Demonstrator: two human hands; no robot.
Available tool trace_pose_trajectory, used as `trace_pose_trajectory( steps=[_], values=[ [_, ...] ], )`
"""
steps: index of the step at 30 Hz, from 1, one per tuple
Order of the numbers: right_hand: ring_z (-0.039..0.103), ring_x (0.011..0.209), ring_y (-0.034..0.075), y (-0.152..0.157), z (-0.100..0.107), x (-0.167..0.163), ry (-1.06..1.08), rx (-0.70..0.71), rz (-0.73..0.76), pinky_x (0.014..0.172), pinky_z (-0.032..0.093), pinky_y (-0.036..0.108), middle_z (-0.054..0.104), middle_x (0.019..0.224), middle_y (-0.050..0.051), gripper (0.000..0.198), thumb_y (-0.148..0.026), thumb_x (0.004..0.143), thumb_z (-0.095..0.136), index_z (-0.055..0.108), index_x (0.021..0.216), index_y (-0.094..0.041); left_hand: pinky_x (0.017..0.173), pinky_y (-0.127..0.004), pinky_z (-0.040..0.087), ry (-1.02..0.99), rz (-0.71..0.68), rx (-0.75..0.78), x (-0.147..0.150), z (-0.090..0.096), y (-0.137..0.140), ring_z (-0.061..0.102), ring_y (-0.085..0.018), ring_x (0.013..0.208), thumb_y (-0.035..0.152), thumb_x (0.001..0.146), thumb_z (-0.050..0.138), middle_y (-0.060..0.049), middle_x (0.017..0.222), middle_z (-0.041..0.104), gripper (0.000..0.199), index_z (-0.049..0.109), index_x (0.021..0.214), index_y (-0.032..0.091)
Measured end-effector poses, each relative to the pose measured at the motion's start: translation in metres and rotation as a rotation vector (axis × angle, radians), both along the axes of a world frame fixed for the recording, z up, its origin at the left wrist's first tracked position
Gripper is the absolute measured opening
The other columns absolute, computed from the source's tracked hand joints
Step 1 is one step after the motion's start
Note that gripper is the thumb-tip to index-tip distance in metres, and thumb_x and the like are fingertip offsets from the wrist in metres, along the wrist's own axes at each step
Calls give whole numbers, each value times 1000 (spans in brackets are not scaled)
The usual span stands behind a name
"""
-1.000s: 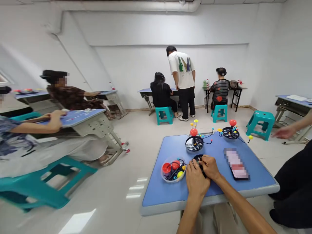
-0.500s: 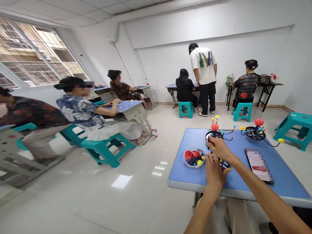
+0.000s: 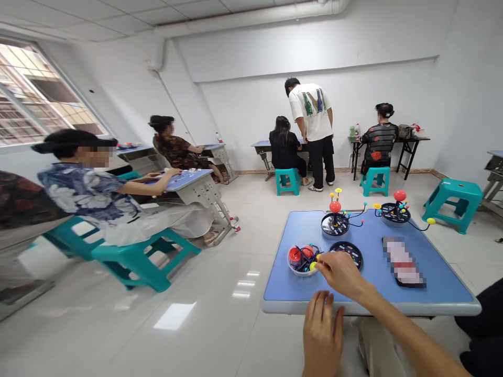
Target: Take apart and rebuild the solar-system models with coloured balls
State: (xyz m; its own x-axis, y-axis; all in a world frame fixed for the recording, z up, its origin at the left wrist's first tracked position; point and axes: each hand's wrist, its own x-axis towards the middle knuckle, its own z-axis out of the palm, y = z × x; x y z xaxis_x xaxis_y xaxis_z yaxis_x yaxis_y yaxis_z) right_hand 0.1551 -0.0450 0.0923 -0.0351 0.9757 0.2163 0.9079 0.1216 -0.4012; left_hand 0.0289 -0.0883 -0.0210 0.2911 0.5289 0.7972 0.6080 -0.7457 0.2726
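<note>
Clock directions are read from the black disc (image 3: 351, 252), with twelve toward the far wall. The disc lies flat on the blue table (image 3: 369, 292), its near left portion, from six to nine, covered in view by the right hand (image 3: 340, 269). The fingers of this hand are bunched, their tips at the right rim of the bowl (image 3: 303, 269), against a yellow ball (image 3: 313, 266); whether they pinch it cannot be told. The left hand (image 3: 323, 331), at seven, is raised at the near edge, fingers extended, thumb apart; contact with the edge cannot be made out.

The bowl, at nine, contains red balls and black rods; a narrow strip of blue separates it from the left edge. One model (image 3: 335, 226) stands at eleven, near the far edge; a second model (image 3: 395, 214) stands between one and two, near the far right corner, its long arm appearing to reach past the right edge. The phone (image 3: 404, 262) lies at three, slanted, its lower end toward the near edge. The widest bare surface runs between disc and phone and along the near edge.

Tiled floor (image 3: 247, 246) extends from the left edge to a neighbouring desk (image 3: 192, 180), at ten; a teal stool (image 3: 454, 201) stands at two, beyond the right edge.
</note>
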Motion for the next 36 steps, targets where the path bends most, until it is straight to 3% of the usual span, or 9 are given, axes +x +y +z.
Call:
trace_pose_trajectory(
  steps=[6, 10, 14, 16, 20, 24, 27, 31, 36],
  values=[
    [56, 58, 20, -88, -66, 6, 288, -49, -67, 57, 33, 32, 67, 65, 4, 36, -30, 92, 42, 57, 61, -25, 79, -35, 59, -63, -46, -70, -27, -31, -15, 70, -21, 89, 18, 92, 51, -8, 93, 73, 18, 65, 104, 21],
    [56, 58, 25, -108, -92, 26, 423, -76, -160, 55, 35, 37, 63, 60, 5, 38, -42, 91, 43, 52, 56, -30, 71, -30, 58, -172, -39, -281, -35, -24, -6, 69, -18, 80, 24, 93, 51, -8, 91, 71, 19, 65, 104, 20],
    [51, 54, 20, -82, -75, 56, 378, 79, -355, 54, 35, 32, 57, 54, 3, 43, -44, 92, 39, 53, 57, -24, 71, -35, 56, -359, 274, -597, -37, 17, 50, 65, -19, 75, 38, 92, 46, -13, 104, 65, 38, 58, 119, 14],
    [52, 55, 17, -51, -55, 63, 287, 76, -337, 56, 35, 28, 61, 58, 2, 42, -38, 94, 37, 59, 64, -21, 75, -36, 54, -350, 350, -791, -36, 37, 85, 65, -20, 79, 35, 89, 46, -15, 110, 63, 41, 56, 120, 11],
    [61, 67, 16, 17, -27, 47, 84, -55, -217, 60, 34, 24, 69, 71, 5, 35, -16, 92, 37, 66, 71, -18, 57, -26, 49, -292, 260, -892, -32, 55, 126, 64, -18, 67, 33, 85, 51, -7, 82, 67, 32, 63, 105, 12],
    [63, 72, 18, 58, -22, 20, 43, -82, -183, 60, 31, 26, 71, 74, 9, 28, -17, 90, 46, 66, 71, -15, 44, -22, 42, -255, 174, -952, -31, 60, 129, 56, -13, 47, 29, 85, 46, -2, 66, 62, 29, 66, 97, 12],
    [64, 76, 18, 62, -17, 20, 37, -79, -196, 60, 31, 25, 72, 79, 10, 25, -21, 91, 49, 67, 76, -15, 40, -21, 40, -251, 129, -966, -25, 74, 126, 53, -11, 44, 25, 83, 43, -3, 68, 62, 32, 65, 100, 10],
    [63, 79, 17, 42, -4, 53, 40, -51, -283, 62, 31, 24, 73, 87, 7, 23, -23, 94, 45, 67, 90, -18, 40, -21, 41, -252, 32, -991, 3, 95, 121, 55, -11, 42, 22, 79, 45, -2, 70, 63, 36, 64, 108, 11],
    [64, 77, 19, 17, -6, 99, 13, -96, -408, 61, 29, 26, 73, 83, 8, 26, -18, 91, 45, 71, 90, -17, 40, -20, 41, -244, -101, -1078, 50, 89, 109, 56, -11, 41, 26, 81, 48, 1, 60, 60, 31, 65, 103, 11]
  ],
)
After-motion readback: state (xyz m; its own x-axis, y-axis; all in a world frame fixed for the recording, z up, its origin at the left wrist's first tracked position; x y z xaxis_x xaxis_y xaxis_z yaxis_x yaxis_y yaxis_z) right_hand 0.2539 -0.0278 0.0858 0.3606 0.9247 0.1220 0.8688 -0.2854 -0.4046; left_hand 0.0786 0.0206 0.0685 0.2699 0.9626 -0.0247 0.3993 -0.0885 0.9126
